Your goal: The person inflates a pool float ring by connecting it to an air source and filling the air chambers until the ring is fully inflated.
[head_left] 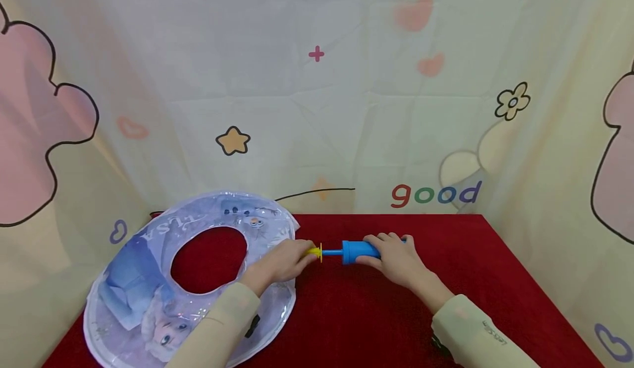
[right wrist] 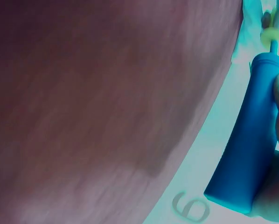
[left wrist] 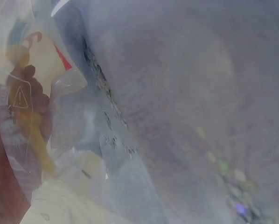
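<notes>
In the head view a blue hand air pump [head_left: 353, 252] lies level above the red tabletop, its thin rod ending in a yellow piece [head_left: 314, 252] with a round flange. My left hand [head_left: 287, 259] grips that yellow end. My right hand [head_left: 396, 259] is wrapped round the blue barrel, which also shows in the right wrist view [right wrist: 247, 135]. Under and beside my left forearm lies a purple-blue printed swim ring [head_left: 126, 280] with a round hole. Its clear, glittery plastic [left wrist: 177, 93] fills most of the left wrist view, blurring what is behind it.
A red cloth [head_left: 356, 324] covers the table. Pale printed curtains [head_left: 297, 82] close in the back and both sides. A small dark item [head_left: 252, 325] shows at the ring's lower right, and another dark thing [head_left: 438, 343] is half hidden by my right sleeve.
</notes>
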A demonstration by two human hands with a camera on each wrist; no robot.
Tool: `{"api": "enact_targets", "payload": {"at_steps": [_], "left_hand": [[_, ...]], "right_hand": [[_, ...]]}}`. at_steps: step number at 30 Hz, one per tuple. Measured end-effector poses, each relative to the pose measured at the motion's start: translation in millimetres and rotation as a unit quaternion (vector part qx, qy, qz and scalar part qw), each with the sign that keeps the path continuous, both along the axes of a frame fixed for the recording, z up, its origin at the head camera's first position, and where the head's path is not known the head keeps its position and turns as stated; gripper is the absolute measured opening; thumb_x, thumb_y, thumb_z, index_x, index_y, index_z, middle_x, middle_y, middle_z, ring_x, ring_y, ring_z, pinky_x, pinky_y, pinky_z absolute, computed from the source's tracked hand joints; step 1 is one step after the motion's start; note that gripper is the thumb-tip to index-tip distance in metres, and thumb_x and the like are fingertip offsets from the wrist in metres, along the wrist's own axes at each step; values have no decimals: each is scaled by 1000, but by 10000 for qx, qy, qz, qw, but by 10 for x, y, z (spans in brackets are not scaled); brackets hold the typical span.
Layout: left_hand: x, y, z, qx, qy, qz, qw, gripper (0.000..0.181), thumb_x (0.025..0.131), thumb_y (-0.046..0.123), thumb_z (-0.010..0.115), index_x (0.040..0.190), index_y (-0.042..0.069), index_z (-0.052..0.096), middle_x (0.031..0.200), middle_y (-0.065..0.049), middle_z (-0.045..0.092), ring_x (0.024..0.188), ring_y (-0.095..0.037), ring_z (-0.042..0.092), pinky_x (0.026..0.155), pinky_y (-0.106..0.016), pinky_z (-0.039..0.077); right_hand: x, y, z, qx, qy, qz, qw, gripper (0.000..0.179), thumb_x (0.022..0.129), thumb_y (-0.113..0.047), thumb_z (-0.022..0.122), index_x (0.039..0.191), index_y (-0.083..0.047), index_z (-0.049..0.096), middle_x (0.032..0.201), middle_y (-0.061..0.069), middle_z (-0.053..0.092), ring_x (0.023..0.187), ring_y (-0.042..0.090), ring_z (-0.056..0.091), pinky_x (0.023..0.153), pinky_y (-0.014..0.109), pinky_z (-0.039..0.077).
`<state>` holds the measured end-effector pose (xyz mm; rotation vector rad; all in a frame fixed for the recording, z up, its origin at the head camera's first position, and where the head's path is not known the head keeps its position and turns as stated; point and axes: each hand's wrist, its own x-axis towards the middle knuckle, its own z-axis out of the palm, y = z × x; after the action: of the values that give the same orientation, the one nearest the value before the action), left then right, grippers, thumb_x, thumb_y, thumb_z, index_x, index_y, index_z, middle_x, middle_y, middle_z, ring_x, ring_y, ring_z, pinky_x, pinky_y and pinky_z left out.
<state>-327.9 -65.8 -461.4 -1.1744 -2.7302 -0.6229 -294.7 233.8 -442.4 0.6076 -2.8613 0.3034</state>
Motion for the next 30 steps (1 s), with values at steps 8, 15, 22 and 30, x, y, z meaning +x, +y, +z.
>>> {"api": "enact_targets", "payload": {"at_steps": [8, 15, 22, 30], "left_hand": [[0, 7, -22, 34, 71, -104, 9999, 6, 104, 20, 63, 104, 14, 64, 79, 9, 52, 72, -9, 51, 72, -27, 46], [24, 11, -26, 67, 184, -114, 9997, 8, 104, 19, 62, 103, 11, 63, 79, 7, 51, 71, -10, 50, 71, -29, 46], [9, -17, -38, 119, 81, 43, 9999, 9, 105, 17, 59, 108, 10, 62, 84, 5, 52, 76, -12, 51, 75, -31, 47], [14, 6, -18, -63, 40, 114, 9999, 9, 105, 18, 59, 108, 11, 63, 84, 6, 53, 77, -13, 52, 76, -31, 47]], "right_hand": [[88, 615, 48, -162, 4, -44, 9999, 60, 95, -57, 65, 135, -12, 64, 125, 15, 65, 113, 36, 58, 89, 63, 37], [85, 795, 14, -380, 43, -168, 9991, 56, 95, -54, 68, 133, -14, 64, 125, 15, 65, 113, 39, 56, 92, 69, 33], [0, 430, 55, -219, 365, -105, 9990, 55, 93, -50, 72, 133, -13, 65, 125, 16, 64, 114, 40, 55, 95, 71, 29], [-11, -205, -69, -159, 199, -67, 9997, 59, 94, -55, 68, 137, -15, 63, 129, 13, 63, 116, 38, 54, 97, 70, 30]]}}
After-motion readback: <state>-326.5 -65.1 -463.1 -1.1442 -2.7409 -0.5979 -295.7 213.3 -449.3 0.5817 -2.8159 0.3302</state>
